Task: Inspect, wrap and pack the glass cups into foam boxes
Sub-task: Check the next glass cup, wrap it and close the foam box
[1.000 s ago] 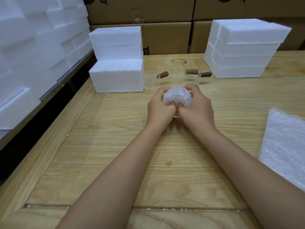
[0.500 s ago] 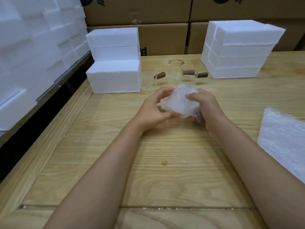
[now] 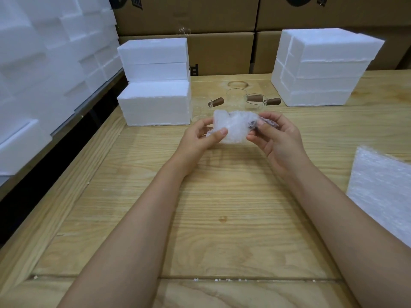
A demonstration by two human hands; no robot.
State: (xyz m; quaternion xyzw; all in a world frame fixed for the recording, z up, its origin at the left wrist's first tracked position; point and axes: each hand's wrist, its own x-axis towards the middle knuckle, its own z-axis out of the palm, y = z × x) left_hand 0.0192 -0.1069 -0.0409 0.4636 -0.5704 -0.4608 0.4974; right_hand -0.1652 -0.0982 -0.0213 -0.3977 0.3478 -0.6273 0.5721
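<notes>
A glass cup wrapped in bubble wrap (image 3: 233, 127) is held above the wooden table (image 3: 222, 196) between both hands. My left hand (image 3: 200, 138) grips its left side with thumb and fingers. My right hand (image 3: 278, 138) pinches its right end, where the brown handle shows through the wrap. Behind them stand three bare glass cups with brown wooden handles: one at the left (image 3: 201, 105), one in the middle (image 3: 236, 97), one at the right (image 3: 255, 103). White foam boxes sit stacked at the back left (image 3: 155, 103) and back right (image 3: 320, 67).
A stack of bubble wrap sheets (image 3: 382, 190) lies at the table's right edge. More foam boxes (image 3: 44, 63) fill a shelf along the left, across a dark gap. Cardboard cartons (image 3: 222, 52) line the back.
The wrapped cup was pressed on the table under both hands. It has been lifted and turned on its side, and the hands have spread to its two ends.
</notes>
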